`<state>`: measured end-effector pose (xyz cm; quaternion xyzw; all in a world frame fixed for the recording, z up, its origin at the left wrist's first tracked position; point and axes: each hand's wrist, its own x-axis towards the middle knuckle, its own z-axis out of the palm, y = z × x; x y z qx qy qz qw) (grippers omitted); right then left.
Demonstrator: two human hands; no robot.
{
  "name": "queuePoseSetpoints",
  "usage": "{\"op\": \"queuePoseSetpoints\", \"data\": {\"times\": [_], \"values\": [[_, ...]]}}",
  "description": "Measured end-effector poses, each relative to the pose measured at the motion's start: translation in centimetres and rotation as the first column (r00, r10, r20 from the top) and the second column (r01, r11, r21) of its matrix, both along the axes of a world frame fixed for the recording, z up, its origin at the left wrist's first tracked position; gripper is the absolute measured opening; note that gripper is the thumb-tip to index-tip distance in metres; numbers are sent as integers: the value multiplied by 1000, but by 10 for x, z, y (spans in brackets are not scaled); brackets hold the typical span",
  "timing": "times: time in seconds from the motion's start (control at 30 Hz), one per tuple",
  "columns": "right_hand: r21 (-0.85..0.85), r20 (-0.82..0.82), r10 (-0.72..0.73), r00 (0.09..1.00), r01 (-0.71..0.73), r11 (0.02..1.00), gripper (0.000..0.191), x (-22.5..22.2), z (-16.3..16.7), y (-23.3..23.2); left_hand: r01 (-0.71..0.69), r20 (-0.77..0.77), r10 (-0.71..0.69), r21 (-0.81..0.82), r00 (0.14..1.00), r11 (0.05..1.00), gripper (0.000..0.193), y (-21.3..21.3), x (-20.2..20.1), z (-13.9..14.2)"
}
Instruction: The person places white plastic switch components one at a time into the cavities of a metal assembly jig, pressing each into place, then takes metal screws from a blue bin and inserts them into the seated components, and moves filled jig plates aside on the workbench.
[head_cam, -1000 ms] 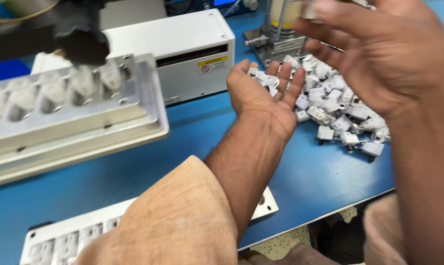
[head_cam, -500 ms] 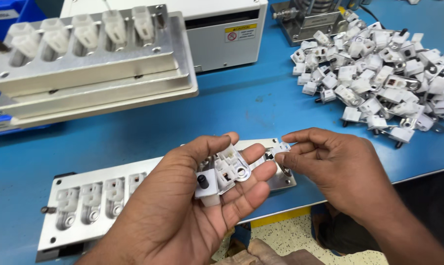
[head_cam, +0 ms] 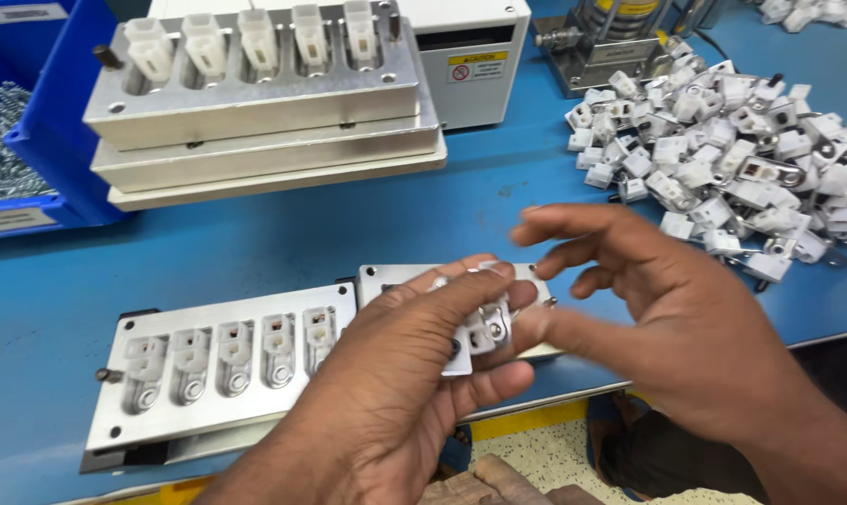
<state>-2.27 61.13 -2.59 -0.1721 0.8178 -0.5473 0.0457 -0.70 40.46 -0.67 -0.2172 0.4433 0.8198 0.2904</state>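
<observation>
My left hand (head_cam: 400,383) is cupped around a few small white plastic parts (head_cam: 479,329) with metal inserts, held just above the right end of a flat metal fixture plate (head_cam: 175,411). That plate lies at the table's near edge, and several white parts sit in its left-hand pockets. My right hand (head_cam: 657,309) hovers beside the left hand with its fingers spread, its index finger and thumb close to the held parts; nothing is gripped in it.
A heap of loose white parts (head_cam: 732,159) lies at the right. A taller metal fixture block (head_cam: 255,103) with several upright white parts stands at the back left, in front of a white machine housing (head_cam: 470,47). A blue bin (head_cam: 30,140) is far left.
Both hands came from the parts heap back to the near plate. My left hand now carries white parts, and my right hand has moved over to them with fingers spread.
</observation>
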Motion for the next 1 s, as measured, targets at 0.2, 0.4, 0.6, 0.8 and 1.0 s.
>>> {"op": "queuePoseSetpoints", "data": {"times": [0.2, 0.4, 0.6, 0.8, 1.0], "values": [[146, -33, -56, 998, 60, 987, 40, -5, -14, 10, 90, 23, -92, 96, 995, 991, 33, 7, 1, -9], [-9, 44, -189, 981, 190, 982, 40, -11, -50, 0, -93, 188, 69, 125, 980, 988, 34, -3, 5, -3], [182, -170, -88, 981, 120, 976, 43, -8, -68, -8, -126, 78, 112, 203, 991, 971, 37, -21, 2, -2], [8, -206, -56, 977, 59, 998, 41, -9, -39, -11, -188, 31, 185, 179, 982, 966, 37, -19, -5, -9], [-138, -118, 31, 993, -47, 989, 45, -1, -6, -10, -195, 36, 193, 279, 981, 940, 38, 0, -8, -6]]}}
